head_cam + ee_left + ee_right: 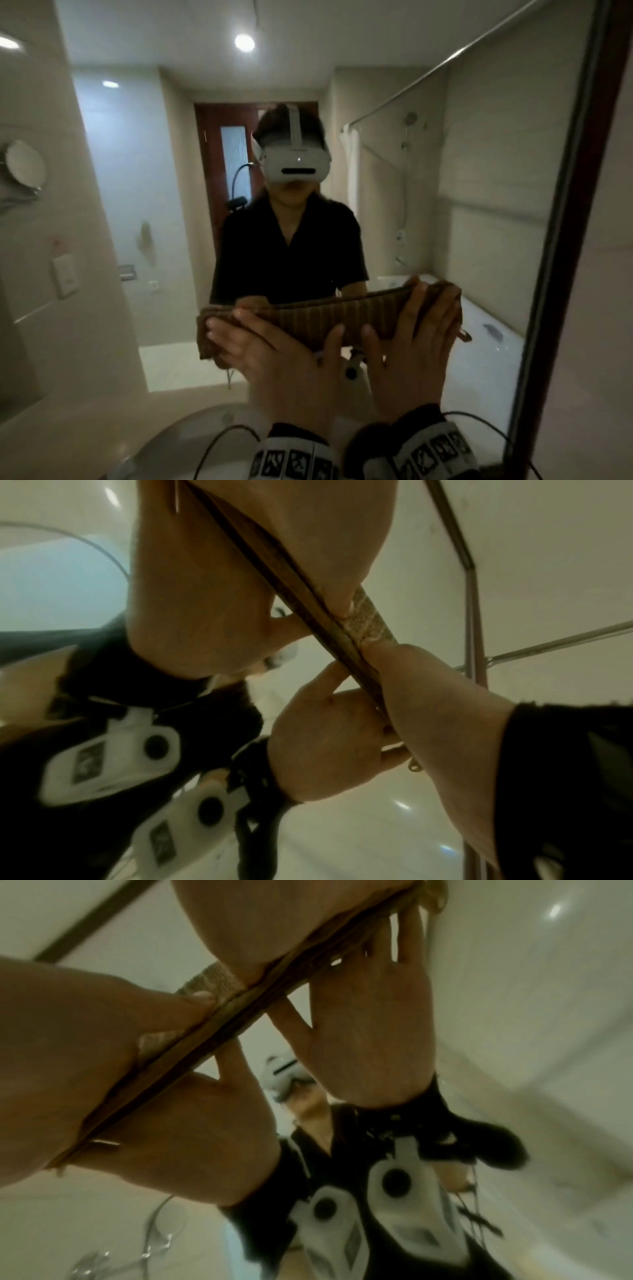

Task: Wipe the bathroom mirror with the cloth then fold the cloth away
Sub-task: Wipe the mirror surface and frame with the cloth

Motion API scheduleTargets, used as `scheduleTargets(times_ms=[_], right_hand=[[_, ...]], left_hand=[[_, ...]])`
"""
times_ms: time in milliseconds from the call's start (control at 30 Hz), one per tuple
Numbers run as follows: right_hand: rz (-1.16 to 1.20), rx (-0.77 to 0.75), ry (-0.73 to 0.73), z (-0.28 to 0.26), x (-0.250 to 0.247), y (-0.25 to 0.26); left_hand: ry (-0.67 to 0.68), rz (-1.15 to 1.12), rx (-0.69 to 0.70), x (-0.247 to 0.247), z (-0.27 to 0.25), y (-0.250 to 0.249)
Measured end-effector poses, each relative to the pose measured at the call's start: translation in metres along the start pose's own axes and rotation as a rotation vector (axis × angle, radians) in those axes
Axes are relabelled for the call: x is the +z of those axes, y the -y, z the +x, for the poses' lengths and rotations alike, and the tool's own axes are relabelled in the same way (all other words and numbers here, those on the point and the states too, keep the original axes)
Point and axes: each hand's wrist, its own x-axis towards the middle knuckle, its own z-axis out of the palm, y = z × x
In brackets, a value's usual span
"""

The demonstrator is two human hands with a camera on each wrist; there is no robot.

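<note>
I am looking into a beige-tiled bathroom, most of it seen as a reflection in the mirror (462,212), whose dark wooden frame (575,192) runs down the right side. In the glass I see a shower rail (407,87), a white curtain (351,164), a bathtub (486,329) and a red-brown door (222,164). A round wall mirror (25,168) hangs at the far left, and the pale counter (102,435) with the basin rim (191,425) lies below.

The cloth (329,317), brown with stripes and folded into a long band, sits flat against the lower part of the mirror, between my two hands and the glass. My left hand (274,363) lies on its left part with fingers straight and spread, pressing it to the glass. My right hand (414,346) does the same on the right part, fingers extended, thumb stretched toward the middle. Neither hand curls round the cloth.

From the left wrist view, the cloth (369,623) shows as a thin edge squeezed between palm and reflection. The right wrist view shows the same: cloth (212,985) under flat fingers (192,1001).
</note>
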Motion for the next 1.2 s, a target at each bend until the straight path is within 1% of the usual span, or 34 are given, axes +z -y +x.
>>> scheduleTargets(times_ms=[133,267,333,400,500,567,667,800,933,1067,1200], right_hand=[[-0.031,-0.034,-0.088,0.095,-0.047,0.004],[-0.058,-0.038,-0.157,0.181,-0.087,0.008],[-0.053,-0.061,-0.127,0.218,-0.106,0.010],[-0.040,-0.086,-0.127,0.244,-0.120,0.011],[-0.022,-0.109,-0.160,0.255,-0.125,0.011],[-0.021,-0.114,-0.170,0.254,-0.123,0.009],[-0.025,-0.108,-0.175,0.265,-0.125,0.010],[-0.038,-0.113,-0.203,0.292,-0.136,0.016],[-0.030,-0.091,-0.229,0.312,-0.143,0.015],[-0.023,-0.089,-0.226,0.313,-0.143,0.014],[-0.021,-0.084,-0.211,0.297,-0.138,0.007]], left_hand=[[-0.077,0.026,0.065,-0.017,0.060,-0.084],[-0.052,0.023,0.168,-0.035,0.118,-0.157],[-0.074,0.009,0.162,-0.041,0.142,-0.189],[-0.107,0.002,0.130,-0.041,0.155,-0.213],[-0.168,0.015,0.119,-0.034,0.162,-0.224],[-0.189,0.040,0.147,-0.033,0.164,-0.222],[-0.190,0.070,0.188,-0.038,0.173,-0.229],[-0.173,0.069,0.185,-0.049,0.191,-0.253],[-0.153,0.071,0.217,-0.057,0.206,-0.273],[-0.170,0.082,0.268,-0.054,0.207,-0.267],[-0.164,0.087,0.281,-0.049,0.191,-0.257]])
